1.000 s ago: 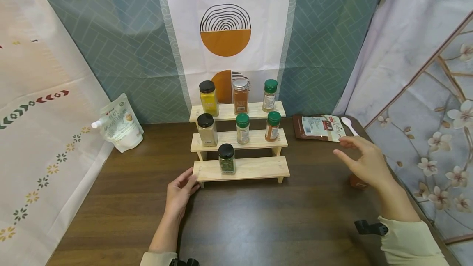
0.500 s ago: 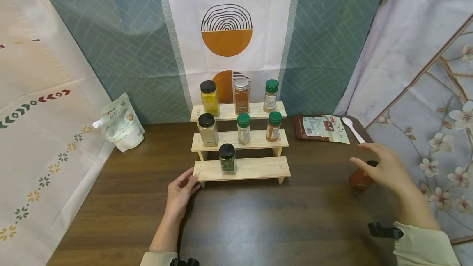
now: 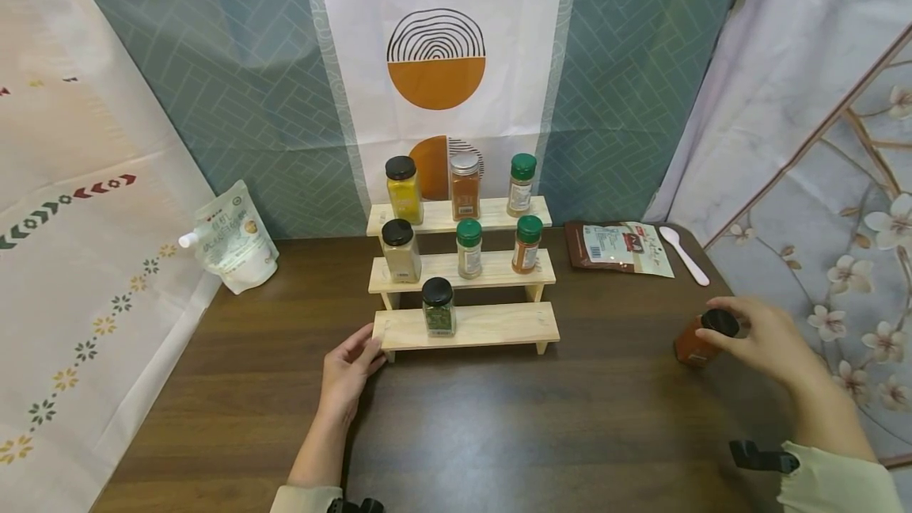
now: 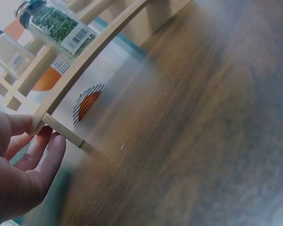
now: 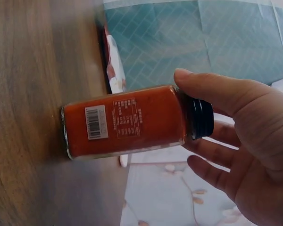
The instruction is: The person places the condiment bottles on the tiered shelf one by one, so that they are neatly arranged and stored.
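Observation:
My left hand (image 3: 344, 374) pinches the left end of the lowest step of a wooden tiered rack (image 3: 506, 324), thumb above and fingers curled below, as the left wrist view shows. A jar of green herbs (image 3: 438, 309) with a black lid stands on that step. At the right, my right hand (image 3: 773, 343) has thumb and fingers around the black-capped neck of a spice jar (image 5: 127, 121) filled with red-orange powder. The jar's base stands on the table. In the right wrist view the thumb lies at the jar's shoulder, and the other fingers are partly hidden behind the cap.
Several capped spice jars occupy the rack's upper two steps, among them a yellow one (image 3: 404, 190). Behind the right hand lie a brown-and-cream packet (image 3: 620, 248) and a white spoon (image 3: 684, 256). A spouted pouch (image 3: 233, 240) leans at the back left.
My right hand has moved right and down, from above the red-orange spice jar to around its capped neck. The left hand stays on the rack.

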Motion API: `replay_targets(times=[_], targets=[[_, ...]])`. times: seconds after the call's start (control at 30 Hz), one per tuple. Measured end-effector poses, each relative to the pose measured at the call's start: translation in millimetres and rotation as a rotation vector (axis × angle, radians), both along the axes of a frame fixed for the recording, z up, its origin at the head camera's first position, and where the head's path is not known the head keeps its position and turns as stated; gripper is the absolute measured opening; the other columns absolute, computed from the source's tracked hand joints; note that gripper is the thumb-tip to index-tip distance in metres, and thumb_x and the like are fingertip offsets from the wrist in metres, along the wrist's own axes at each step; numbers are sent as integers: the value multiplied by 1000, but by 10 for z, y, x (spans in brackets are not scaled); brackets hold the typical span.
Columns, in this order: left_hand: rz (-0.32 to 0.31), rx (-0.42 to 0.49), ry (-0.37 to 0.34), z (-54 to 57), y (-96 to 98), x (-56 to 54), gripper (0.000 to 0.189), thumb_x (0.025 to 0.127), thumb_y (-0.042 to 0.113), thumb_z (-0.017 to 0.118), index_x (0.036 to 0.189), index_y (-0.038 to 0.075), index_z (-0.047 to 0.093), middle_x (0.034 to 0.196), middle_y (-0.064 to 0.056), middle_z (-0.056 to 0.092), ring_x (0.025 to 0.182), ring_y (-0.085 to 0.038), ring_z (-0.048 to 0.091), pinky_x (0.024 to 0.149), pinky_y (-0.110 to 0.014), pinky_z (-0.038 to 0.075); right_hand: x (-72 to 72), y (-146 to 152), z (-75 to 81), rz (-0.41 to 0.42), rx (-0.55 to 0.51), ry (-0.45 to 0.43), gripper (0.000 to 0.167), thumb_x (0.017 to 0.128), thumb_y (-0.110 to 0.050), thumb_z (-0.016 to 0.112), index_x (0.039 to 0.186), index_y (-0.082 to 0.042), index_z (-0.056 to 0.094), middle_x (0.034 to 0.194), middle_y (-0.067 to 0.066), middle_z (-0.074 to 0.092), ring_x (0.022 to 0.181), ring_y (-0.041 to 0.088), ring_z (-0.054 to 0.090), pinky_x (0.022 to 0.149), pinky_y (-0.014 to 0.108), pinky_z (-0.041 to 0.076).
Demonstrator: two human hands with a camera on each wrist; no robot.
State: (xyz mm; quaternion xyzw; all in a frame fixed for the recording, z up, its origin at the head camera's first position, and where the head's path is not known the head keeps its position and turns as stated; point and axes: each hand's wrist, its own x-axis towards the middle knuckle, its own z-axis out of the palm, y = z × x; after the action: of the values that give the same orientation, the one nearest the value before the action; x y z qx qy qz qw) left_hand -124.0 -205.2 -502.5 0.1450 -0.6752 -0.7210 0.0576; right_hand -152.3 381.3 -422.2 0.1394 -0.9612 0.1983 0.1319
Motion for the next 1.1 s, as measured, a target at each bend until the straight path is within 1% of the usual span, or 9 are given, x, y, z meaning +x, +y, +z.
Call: replay_targets(times=[0.17,0.23,0.3,0.47,0.53,0.63,0.83,1.03,1.1], targets=[[3,6,2,-5,1,-8,39,100,0,62,138,-7,58,100,-7,60,89,-8,67,84,-29,62,1,42,-10,-5,-14,-51,56,73,-24,92,115,3,67,104,33,67,84,54,66,62,57,55],[4,11,4,-6,2,-15,38,100,0,62,137,-6,58,100,-7,60,89,-9,67,84,-30,62,5,55,-15,-8,-21,-71,58,73,-24,93,117,4,67,106,35,66,84,55,65,63,59,55],[4,13,6,-5,2,-18,38,100,-1,61,137,-6,58,100,-7,61,89,-9,67,84,-30,62,8,64,-22,-6,-22,-65,58,73,-25,93,117,4,67,105,34,67,83,54,65,62,56,55],[8,10,7,-1,1,-15,38,100,-1,61,137,-7,58,100,-7,61,89,-9,67,83,-29,62,6,61,-60,12,0,34,56,70,-25,94,112,3,70,98,27,70,81,45,65,60,45,50],[6,7,6,0,1,-14,38,100,-1,61,137,-7,58,100,-7,61,89,-8,67,83,-29,62,-1,43,-77,20,8,73,56,68,-26,95,111,2,71,97,25,71,80,42,65,60,45,49],[4,7,6,-2,1,-8,38,100,-1,62,137,-7,58,100,-7,61,89,-8,67,84,-30,62,-13,-9,-92,28,7,95,57,68,-27,95,111,2,71,96,23,71,80,41,65,62,47,49],[4,12,5,-5,3,1,38,99,0,63,137,-8,58,98,-6,63,88,-9,67,84,-30,62,-44,-166,-55,35,-18,81,58,72,-28,93,115,4,69,100,25,70,86,46,65,67,56,50],[6,15,4,3,6,-3,38,99,0,63,137,-7,58,99,-6,62,88,-9,67,84,-30,62,-117,-359,-2,78,-23,148,56,69,-25,94,113,2,71,99,22,72,84,40,67,66,55,52],[9,16,4,7,9,0,38,99,0,63,137,-7,58,99,-6,62,88,-8,67,84,-30,62,-145,-428,14,95,-29,162,56,69,-25,94,113,1,71,100,21,72,86,40,67,68,57,53]])
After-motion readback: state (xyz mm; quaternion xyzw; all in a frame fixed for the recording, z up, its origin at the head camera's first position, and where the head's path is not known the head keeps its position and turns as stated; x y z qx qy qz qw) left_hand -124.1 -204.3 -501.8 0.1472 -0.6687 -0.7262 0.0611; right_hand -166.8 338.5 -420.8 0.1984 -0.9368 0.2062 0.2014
